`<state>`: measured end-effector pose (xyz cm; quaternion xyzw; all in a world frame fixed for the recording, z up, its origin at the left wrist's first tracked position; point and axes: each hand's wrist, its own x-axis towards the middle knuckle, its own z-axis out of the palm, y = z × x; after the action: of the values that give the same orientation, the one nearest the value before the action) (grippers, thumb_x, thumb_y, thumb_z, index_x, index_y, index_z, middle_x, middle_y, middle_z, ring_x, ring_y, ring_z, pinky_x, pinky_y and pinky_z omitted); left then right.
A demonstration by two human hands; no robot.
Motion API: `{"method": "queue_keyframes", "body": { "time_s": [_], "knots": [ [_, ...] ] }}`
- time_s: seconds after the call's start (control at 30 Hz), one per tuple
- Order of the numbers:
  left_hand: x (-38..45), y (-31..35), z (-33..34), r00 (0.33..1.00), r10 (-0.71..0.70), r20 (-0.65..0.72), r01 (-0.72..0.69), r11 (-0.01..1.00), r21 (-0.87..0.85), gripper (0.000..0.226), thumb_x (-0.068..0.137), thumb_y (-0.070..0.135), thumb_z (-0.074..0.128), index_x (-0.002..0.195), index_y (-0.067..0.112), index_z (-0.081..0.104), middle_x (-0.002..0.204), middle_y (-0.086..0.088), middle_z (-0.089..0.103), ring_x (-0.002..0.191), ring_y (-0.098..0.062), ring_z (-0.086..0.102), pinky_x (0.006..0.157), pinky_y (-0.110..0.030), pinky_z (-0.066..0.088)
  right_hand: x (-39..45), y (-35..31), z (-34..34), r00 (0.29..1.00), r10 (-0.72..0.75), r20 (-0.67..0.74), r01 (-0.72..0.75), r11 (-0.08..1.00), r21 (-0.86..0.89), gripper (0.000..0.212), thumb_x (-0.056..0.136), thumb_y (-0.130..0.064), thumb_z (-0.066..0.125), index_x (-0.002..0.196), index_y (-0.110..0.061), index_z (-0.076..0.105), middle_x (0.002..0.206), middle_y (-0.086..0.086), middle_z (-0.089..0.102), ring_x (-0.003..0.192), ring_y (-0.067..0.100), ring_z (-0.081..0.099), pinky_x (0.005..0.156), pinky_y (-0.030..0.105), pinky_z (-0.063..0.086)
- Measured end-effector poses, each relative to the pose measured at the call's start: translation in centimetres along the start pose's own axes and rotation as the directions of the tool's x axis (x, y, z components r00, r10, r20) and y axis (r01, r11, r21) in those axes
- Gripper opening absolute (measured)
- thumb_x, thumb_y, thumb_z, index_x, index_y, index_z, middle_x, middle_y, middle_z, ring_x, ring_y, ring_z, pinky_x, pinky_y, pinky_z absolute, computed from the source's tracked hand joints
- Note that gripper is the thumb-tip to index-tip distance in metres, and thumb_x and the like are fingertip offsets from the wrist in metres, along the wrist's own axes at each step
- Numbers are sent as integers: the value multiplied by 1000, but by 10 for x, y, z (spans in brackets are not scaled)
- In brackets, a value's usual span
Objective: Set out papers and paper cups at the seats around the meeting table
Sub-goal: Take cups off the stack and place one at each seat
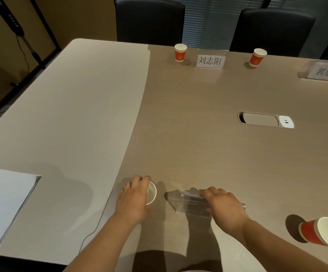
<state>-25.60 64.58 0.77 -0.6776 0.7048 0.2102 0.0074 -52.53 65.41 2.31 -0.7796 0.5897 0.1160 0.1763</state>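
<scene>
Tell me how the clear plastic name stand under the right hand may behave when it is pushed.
The clear plastic name stand looks rigid and light, so it probably slides easily on the smooth wooden table. It lies tipped over under the right hand, so toppling seems unlikely.

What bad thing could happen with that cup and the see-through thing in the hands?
The left hand grips a paper cup right beside the clear name stand under the right hand; moving either could knock the other. The stack of papers lies at the table edge, so an elbow might push it off. The near red cup stands close to the right arm and could tip.
</scene>
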Motion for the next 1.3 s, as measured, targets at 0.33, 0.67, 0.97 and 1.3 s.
{"method": "queue_keyframes", "body": {
  "time_s": [0.33,0.67,0.97,1.3],
  "knots": [
    [-7,2,-6,996,9,92,-13,998,53,103,69,27,77,146,44,10,157,1,13,143,-27,17,115,-38,21,3,2,1,1000,-5,12,5,999,-42,55,91,-23,58,141,-28,36,135,-2,52,121,24,50,100,36,39],
    [-39,62,-43,909,353,-221,-356,934,25,49,84,43,66,129,33,52,129,9,56,126,-17,49,111,-37,30,-72,0,-27,958,50,-281,-13,991,132,19,93,-35,53,108,-26,60,108,-5,63,97,19,60,83,28,41],
    [-66,134,-17,806,580,-121,-586,810,-14,10,86,32,63,95,31,67,96,13,67,92,-13,63,76,-28,41,-175,32,-8,972,179,-152,-134,954,269,10,89,-29,54,84,-20,54,82,-4,59,73,18,55,62,32,46],
    [-24,212,31,896,443,-37,-433,889,145,62,78,32,72,136,30,49,137,6,55,126,-20,52,104,-33,38,-206,157,-17,929,312,-198,-297,949,101,22,88,-24,57,109,-20,55,112,0,55,106,27,53,76,33,45]
  ]
}}
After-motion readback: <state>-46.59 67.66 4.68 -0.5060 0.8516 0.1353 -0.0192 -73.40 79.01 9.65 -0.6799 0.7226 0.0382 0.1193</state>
